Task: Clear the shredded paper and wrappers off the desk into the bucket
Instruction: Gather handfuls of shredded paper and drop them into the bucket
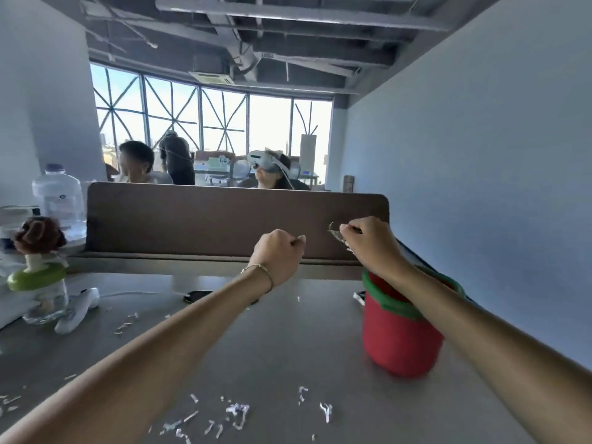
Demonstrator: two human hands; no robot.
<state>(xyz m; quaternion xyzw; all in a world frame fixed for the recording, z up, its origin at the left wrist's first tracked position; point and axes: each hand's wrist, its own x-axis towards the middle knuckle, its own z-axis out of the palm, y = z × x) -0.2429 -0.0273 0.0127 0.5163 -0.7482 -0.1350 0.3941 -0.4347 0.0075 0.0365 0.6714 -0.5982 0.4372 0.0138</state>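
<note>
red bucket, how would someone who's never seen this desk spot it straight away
Start at the grey desk and follow it to its right side beside the pale wall. The red bucket stands there under the right hand. It is the only bright red thing, with a green rim; everything else nearby is small white paper shreds.

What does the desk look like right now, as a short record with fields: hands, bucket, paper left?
right hand: raised above the bucket, pinching a clear wrapper
left hand: raised, fist curled; contents not visible
bucket: red with green rim, upright on the desk, right side
shredded paper: scraps scattered along the near edge, more at left
</note>
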